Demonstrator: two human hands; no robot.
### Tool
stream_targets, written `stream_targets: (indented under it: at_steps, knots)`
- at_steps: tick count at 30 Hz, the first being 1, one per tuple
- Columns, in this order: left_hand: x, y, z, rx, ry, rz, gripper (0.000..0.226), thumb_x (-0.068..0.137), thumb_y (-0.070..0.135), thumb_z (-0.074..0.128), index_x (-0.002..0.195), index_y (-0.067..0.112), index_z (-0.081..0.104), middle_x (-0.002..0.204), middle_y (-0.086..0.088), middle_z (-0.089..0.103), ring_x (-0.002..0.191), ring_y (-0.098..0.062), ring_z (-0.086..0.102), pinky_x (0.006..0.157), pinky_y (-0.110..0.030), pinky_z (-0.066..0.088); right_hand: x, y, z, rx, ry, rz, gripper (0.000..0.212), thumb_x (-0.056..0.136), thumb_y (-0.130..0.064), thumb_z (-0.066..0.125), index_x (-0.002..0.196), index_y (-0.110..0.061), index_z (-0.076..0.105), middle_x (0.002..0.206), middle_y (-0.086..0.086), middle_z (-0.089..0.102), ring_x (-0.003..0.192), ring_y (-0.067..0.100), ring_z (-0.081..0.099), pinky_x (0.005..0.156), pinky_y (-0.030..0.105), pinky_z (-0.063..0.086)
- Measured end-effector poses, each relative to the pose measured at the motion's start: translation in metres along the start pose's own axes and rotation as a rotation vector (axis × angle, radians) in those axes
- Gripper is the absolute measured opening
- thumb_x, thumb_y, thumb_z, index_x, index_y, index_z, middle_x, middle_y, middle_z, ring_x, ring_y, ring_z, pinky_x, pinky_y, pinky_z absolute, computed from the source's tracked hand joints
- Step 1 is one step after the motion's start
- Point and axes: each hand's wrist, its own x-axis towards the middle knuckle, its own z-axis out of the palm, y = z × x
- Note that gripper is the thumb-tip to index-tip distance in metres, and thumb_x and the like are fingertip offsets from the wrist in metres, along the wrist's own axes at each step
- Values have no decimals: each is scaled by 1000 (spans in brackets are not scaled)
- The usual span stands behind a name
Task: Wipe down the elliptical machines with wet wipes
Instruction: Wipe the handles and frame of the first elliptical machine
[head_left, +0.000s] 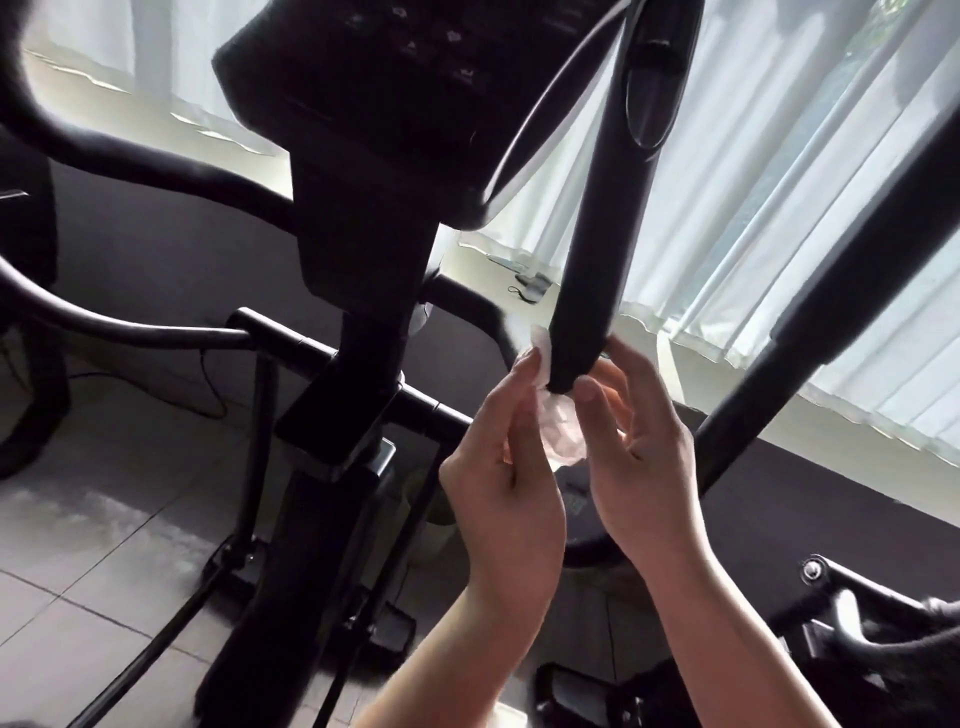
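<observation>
Black elliptical machine (358, 249) filling most of the frame, console top centre. Padded handlebar grip (597, 249) hanging down centre-right. Crumpled white wet wipe (563, 434) bunched right under its rounded tip, a corner poking up its left side.

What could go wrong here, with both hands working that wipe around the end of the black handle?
The wet wipe is bunched into a wad, and only a corner lies against the handle end, so much of the grip may stay unwiped. The left hand pinches it only by the fingertips, so it could slip and fall to the tiled floor. The right hand may be touching the grip bare, which could smear it again.
</observation>
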Motion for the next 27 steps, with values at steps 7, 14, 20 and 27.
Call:
stream_targets:
  at_steps: [7,14,20,27]
  knots:
    - [51,19,-1,174,-46,387,25,97,1,54,122,0,62,114,-12,71,105,-24,69,89,-29,56,-6,1,-11,163,53,-54,33,90,-56,54,122,-51,53,115,-11,67,107,14,66,83,32,56]
    - [53,-14,-1,488,-249,785,40,87,-18,61,123,-2,60,127,-16,64,122,-25,61,91,-50,55,-2,3,-22,250,79,-54,27,86,-50,55,113,-52,57,115,-16,66,103,10,67,82,33,57]
    - [14,-27,-13,502,-203,677,33,92,-14,54,120,-1,64,132,-11,60,123,-23,61,84,-49,58,-11,15,-20,314,33,29,26,88,-33,63,113,-40,60,101,-15,67,96,11,68,77,29,57]
    - [-22,-12,-7,194,-174,279,33,99,20,55,126,4,64,132,-10,63,125,-23,59,99,-41,52,-19,13,-19,218,-38,-114,31,87,-31,66,117,-40,61,110,-15,58,90,10,65,65,13,50]
